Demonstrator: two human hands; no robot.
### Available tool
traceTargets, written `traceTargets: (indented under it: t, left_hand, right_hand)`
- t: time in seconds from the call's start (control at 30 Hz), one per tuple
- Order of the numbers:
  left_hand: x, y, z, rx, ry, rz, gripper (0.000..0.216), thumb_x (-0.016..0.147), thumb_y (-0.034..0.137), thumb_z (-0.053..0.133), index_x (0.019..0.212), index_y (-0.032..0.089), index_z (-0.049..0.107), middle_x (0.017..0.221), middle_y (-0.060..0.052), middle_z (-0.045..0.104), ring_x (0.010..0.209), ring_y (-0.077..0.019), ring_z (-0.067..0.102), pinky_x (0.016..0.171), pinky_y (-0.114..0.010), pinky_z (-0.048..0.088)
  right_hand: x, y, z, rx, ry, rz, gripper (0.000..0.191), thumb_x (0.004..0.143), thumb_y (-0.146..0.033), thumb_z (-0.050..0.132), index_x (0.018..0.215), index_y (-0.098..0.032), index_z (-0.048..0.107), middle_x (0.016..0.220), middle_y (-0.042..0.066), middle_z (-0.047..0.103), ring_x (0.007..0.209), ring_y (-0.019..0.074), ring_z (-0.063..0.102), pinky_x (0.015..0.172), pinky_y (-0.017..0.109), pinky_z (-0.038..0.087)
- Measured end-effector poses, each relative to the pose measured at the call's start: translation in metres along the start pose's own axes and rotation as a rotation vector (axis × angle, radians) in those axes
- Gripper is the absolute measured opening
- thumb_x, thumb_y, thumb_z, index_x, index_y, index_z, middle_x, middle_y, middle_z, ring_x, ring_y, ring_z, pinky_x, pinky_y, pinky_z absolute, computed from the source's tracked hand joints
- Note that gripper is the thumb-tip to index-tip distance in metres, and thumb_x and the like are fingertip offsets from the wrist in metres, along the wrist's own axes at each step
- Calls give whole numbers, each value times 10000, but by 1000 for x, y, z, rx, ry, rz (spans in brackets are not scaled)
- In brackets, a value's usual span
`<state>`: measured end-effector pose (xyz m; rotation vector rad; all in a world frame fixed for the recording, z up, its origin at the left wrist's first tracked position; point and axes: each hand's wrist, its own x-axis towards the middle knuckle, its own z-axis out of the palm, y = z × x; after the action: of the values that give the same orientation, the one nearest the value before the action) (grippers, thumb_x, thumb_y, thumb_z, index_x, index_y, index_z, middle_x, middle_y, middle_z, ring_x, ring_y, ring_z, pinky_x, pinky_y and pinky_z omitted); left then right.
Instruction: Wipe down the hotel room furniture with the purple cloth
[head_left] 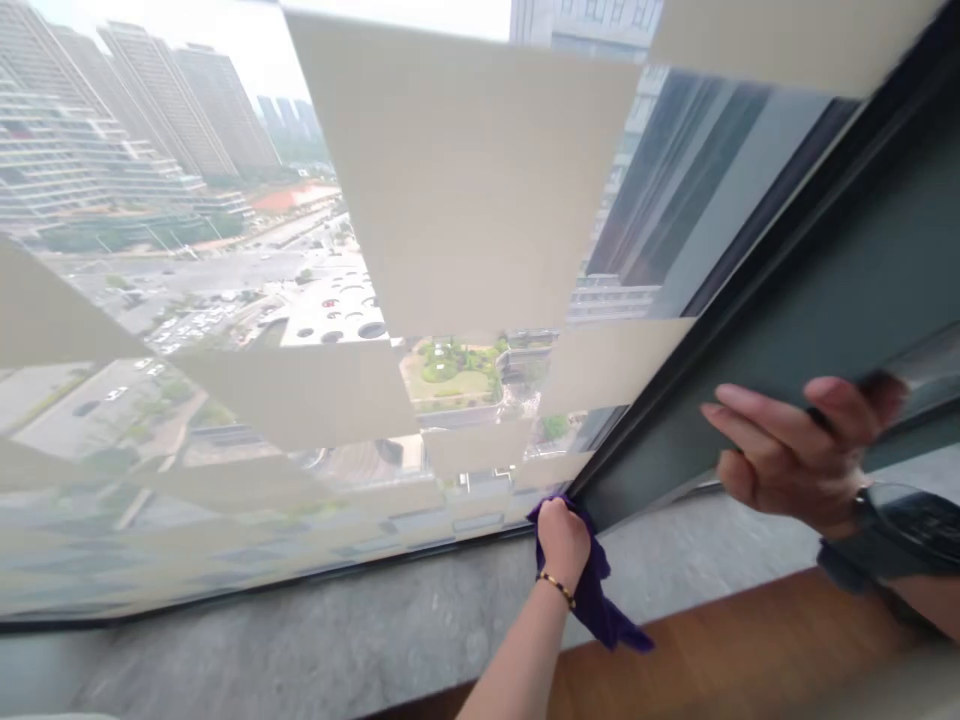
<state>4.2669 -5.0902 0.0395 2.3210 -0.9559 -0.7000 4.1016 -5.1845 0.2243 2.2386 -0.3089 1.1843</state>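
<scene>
My left hand (564, 540) is closed around a dark purple cloth (596, 595). It presses down where the bottom of the window meets the dark upright frame, and part of the cloth hangs loose over the grey sill. Bunched fabric inside the fist is hidden. On the right, my right hand (802, 460), with a dark watch at the wrist, is at the dark grey-green panel (832, 260) beside the window. Its fingers are stretched out and somewhat blurred, and I make out nothing held in them. Whether they touch the panel is hard to tell.
The tall window (480, 390) has beige rectangles across its glass, with buildings, roads and parked cars far below. A black frame (750, 270) rises along its right side. The grey stone sill (300, 640) runs beneath, bordered by a brown wooden surface (712, 660).
</scene>
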Motion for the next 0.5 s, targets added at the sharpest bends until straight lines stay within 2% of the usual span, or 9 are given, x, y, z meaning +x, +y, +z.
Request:
traceTargets:
  t: [0.07, 0.13, 0.2, 0.3, 0.37, 0.43, 0.5]
  left_hand:
    - [-16, 25, -35, -6, 33, 63, 332, 807, 18, 374, 915, 46, 686, 970, -197, 687, 952, -259, 644, 834, -314, 454]
    - [-37, 58, -76, -10, 84, 155, 323, 803, 33, 373, 895, 68, 681, 958, -183, 688, 927, -253, 647, 819, -319, 462]
    - [-62, 99, -119, -12, 158, 298, 292, 800, 56, 382, 847, 86, 669, 917, -167, 687, 882, -248, 650, 794, -326, 474]
    - [-99, 166, -186, -21, 364, 570, 237, 786, 69, 400, 801, 115, 632, 857, -107, 677, 853, -209, 648, 775, -289, 479]
    - [-117, 205, -224, -2, 560, 739, 313, 806, 70, 309, 822, 104, 619, 860, -60, 655, 899, -177, 645, 799, -265, 464]
    - [-128, 227, -247, 28, 739, 910, 504, 818, 97, 115, 880, 43, 613, 880, -37, 600, 958, -168, 630, 833, -292, 442]
    - [-131, 221, -248, 33, 825, 1092, 606, 822, 131, 29, 984, 1, 599, 933, -41, 550, 1009, -166, 603, 860, -319, 433]
  right_hand:
    - [6, -14, 0, -31, 78, -97, 455, 996, -308, 438, 1445, -245, 397, 1022, -28, 696, 1434, 80, 125, 1239, 339, 27]
    - [13, -24, -7, -30, 28, -103, 429, 969, -243, 498, 1391, -170, 461, 1107, 12, 682, 1434, 117, 166, 1246, 371, 45]
    - [16, -31, -22, 10, -59, -89, 444, 941, -197, 559, 1374, -153, 470, 1275, 41, 602, 1420, 173, 237, 1245, 409, 94]
    - [11, -36, -57, 123, -140, -15, 630, 914, -114, 578, 1483, -154, 309, 1459, 95, 412, 1379, 256, 332, 1204, 467, 252]
    - [-2, -36, -81, 151, -170, 62, 677, 916, -96, 558, 1512, -178, 247, 1494, 105, 353, 1370, 284, 345, 1161, 470, 337]
    - [-27, -33, -101, 145, -251, 138, 641, 938, -119, 534, 1512, -196, 260, 1500, 105, 342, 1360, 272, 364, 1146, 431, 372]
    - [-65, -31, -119, 139, -327, 221, 591, 965, -160, 509, 1509, -203, 281, 1482, 112, 372, 1336, 249, 404, 1145, 380, 377]
